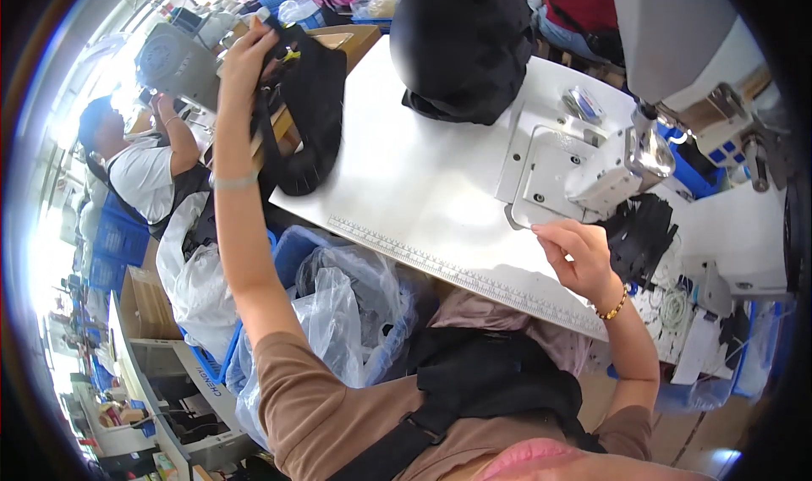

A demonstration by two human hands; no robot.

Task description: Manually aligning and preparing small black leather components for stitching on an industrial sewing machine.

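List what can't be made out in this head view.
All in the head view:
Black fabric item in the left hand: finer details, blurred.
Right hand: whether its fingertips pinch anything, too small to tell.
Black bundle: upper end, cut off by top edge.
Blue bin: bottom, hidden by clear plastic.

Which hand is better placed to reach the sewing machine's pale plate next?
Likely the right hand: it's close to the pale plate; the left hand grips black fabric farther away.
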